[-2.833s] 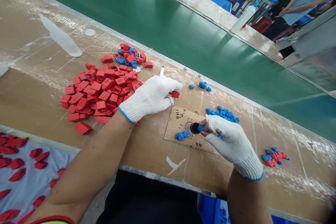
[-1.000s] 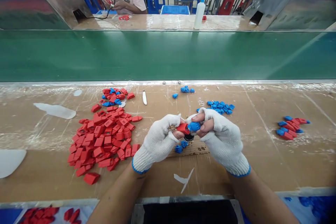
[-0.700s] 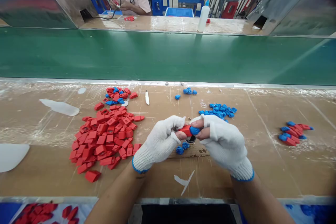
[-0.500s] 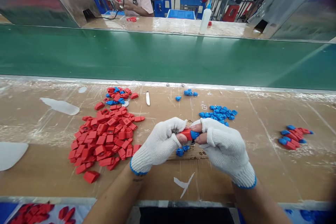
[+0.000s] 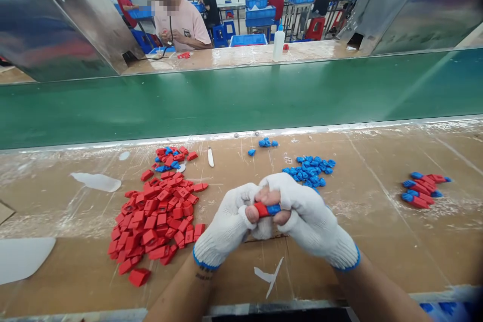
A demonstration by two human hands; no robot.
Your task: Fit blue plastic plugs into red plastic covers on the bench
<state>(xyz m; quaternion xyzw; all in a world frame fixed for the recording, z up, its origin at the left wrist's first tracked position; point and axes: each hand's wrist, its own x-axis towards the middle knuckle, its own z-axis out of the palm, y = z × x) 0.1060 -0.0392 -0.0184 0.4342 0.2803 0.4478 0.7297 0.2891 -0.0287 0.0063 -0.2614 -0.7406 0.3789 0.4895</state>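
Note:
Both my hands wear white knit gloves with bare fingertips and meet over the bench's middle. My left hand (image 5: 230, 226) pinches the red end of a small red-and-blue plastic piece (image 5: 267, 209). My right hand (image 5: 307, 219) closes on its blue end, fingers curled over it. A large pile of red plastic shells (image 5: 154, 214) lies to the left of my hands. A heap of small blue inserts (image 5: 310, 167) lies just beyond my right hand. Several joined red-and-blue pieces (image 5: 422, 189) lie at the right.
A green conveyor belt (image 5: 234, 95) runs along the bench's far edge. A smaller mixed red and blue pile (image 5: 171, 157) and a few blue inserts (image 5: 265, 143) lie near it. Across the belt a person in a pink shirt (image 5: 181, 20) works; a white bottle (image 5: 278, 44) stands there.
The blue insert and red shell, held apart a second ago, are now pushed together between my hands. My hands have closed tighter and hide the cardboard pad. The view has tilted up.

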